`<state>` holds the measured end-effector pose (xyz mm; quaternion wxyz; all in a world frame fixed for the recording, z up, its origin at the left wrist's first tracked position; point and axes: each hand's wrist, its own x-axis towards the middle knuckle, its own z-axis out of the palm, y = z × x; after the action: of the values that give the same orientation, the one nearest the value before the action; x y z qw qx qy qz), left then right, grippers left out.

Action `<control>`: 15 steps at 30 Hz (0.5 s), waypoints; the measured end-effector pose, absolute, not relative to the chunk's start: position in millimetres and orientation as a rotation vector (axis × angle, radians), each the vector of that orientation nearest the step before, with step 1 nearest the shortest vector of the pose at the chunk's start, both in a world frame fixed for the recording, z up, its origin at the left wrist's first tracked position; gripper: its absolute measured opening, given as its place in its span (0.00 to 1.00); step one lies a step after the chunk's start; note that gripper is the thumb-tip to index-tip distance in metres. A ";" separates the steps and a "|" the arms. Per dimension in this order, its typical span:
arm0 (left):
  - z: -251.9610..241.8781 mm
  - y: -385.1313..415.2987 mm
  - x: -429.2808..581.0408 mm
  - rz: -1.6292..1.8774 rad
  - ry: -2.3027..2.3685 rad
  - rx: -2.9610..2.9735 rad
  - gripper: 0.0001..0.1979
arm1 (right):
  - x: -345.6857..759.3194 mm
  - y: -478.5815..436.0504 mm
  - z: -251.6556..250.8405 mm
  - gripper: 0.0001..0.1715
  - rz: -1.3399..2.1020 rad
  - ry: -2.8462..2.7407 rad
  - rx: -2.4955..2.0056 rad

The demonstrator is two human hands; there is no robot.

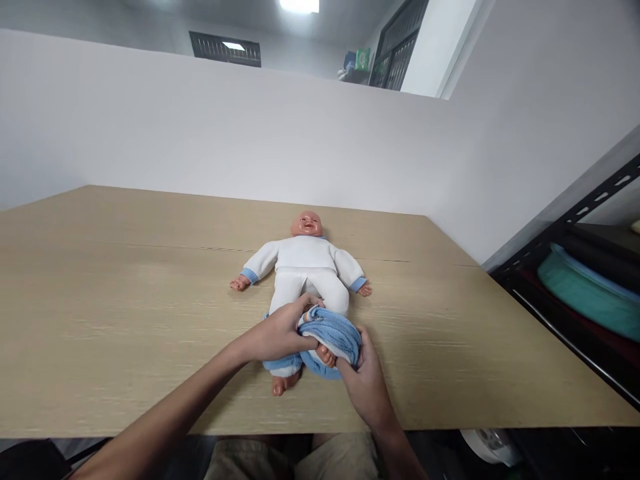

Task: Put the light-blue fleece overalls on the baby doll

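A baby doll (306, 255) in a white top with blue cuffs lies on its back, its head away from me. Blue trousers (331, 332) are bunched around its lower legs. My left hand (287, 330) grips the bunched cloth from the left, thumb close to the doll's foot (326, 355), which pokes out of the leg opening. On the other side my right hand (364, 373) pinches the same cloth at its edge. The doll's other foot (285, 385) sticks out of the second trouser leg, resting on the table.
The wooden table (150, 300) reaches back to a white wall (225, 133). To the right stands a black metal shelf (565, 347) with a folded teal cloth (590, 293) on it. My lap shows below the table's front edge.
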<state>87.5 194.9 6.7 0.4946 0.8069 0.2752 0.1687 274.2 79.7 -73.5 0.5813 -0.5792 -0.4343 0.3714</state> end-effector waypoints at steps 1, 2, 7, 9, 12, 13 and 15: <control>4.5 194.6 87.5 0.458 0.661 1.958 0.23 | 276.1 85.0 -70.1 0.27 0.846 -1.043 -1.328; 2.6 194.8 87.4 0.498 0.656 1.970 0.20 | 278.5 90.1 -67.0 0.27 0.821 -1.072 -1.309; -0.1 200.5 79.9 0.568 0.693 2.109 0.05 | 298.5 109.8 -56.8 0.18 0.769 -1.266 -1.304; 2.0 203.0 72.3 0.531 0.655 2.171 0.07 | 310.2 113.6 -53.7 0.14 0.854 -1.363 -1.276; 5.5 205.1 58.4 0.460 0.651 2.240 0.16 | 329.2 113.4 -50.1 0.20 1.049 -1.484 -1.236; 6.1 205.6 54.1 0.440 0.665 2.254 0.20 | 335.1 112.7 -49.2 0.26 1.090 -1.496 -1.250; 5.5 207.4 47.6 0.407 0.674 2.268 0.25 | 344.7 113.2 -47.3 0.38 1.111 -1.464 -1.292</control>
<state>47.6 207.4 5.5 0.3619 0.8806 0.2617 0.1582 344.7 113.2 -47.3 0.4328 -0.5186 -0.5874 0.4458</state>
